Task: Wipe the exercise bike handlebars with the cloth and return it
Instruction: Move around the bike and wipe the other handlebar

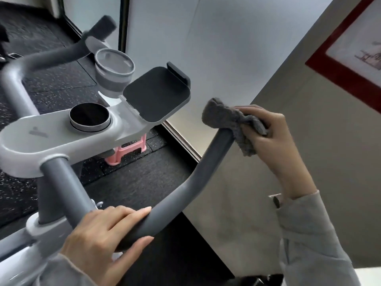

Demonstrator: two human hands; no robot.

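Note:
The exercise bike's dark grey right handlebar (185,182) curves up from the stem to its tip in the middle of the view. My right hand (270,139) holds a bunched grey cloth (228,120) pressed over that tip. My left hand (103,236) grips the lower part of the same bar near the stem. The left handlebar (59,54) runs away toward the upper left, slightly blurred.
The bike's light grey console (51,139) carries a round dial (89,117), a cup holder (114,69) and a dark tablet tray (156,96). A pink stool (127,151) stands on the black speckled floor mat (144,178). A white wall (226,58) lies right of the bars, with a red-framed picture (350,44).

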